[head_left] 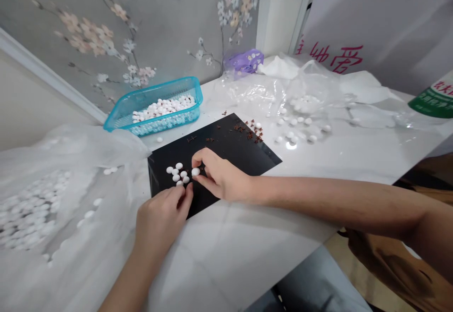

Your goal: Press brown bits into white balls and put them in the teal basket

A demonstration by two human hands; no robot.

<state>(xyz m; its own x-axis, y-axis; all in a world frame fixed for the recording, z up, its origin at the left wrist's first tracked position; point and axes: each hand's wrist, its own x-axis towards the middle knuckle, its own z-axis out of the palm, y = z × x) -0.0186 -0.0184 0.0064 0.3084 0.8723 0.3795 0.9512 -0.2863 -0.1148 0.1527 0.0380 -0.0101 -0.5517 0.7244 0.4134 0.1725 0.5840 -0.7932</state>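
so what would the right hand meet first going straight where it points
Likely the clustered white pieces on the black board, just past the piece the right hand pinches; depth is uncertain.

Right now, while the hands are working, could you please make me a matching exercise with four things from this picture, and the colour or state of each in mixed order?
Things:
1. basket
2. mat
3. right hand
4. small scattered pieces

Colours and states:
A. brown, mostly lying near one corner of the mat
B. blue, with a pile of small white balls inside
C. pinching one white ball
D. black, flat on the table

Right pairs: 1-B, 2-D, 3-C, 4-A
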